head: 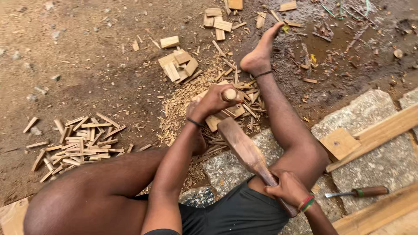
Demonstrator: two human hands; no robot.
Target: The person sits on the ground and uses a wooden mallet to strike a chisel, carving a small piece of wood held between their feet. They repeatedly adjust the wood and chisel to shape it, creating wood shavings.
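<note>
Over the dirt floor (pixel 87 65), your two hands grip: left (pixel 211 102) one wooden handle (pixel 229 94), right (pixel 287 189) one mallet (pixel 248 152).

- The left hand (pixel 212 101) wraps a round-ended wooden handle (pixel 229 94); whatever lies below the fist is hidden, as is the wood it bears on.
- Beside that handle, the wooden mallet (pixel 244 150) has its grip covered by the right hand (pixel 287 188), and its butt end disappears under the wrist.
- Right of the mallet, the chisel (pixel 357 192) shows a thin blade too small to read.
- Beyond the mallet's right, long planks (pixel 383 130) run off the right edge.
- Far left of the mallet, a board (pixel 12 215) is cut by the lower-left corner.
- Above the mallet, blocks (pixel 235 4) are clipped by the top edge.
- The person's torso is out of view below the mallet.
</note>
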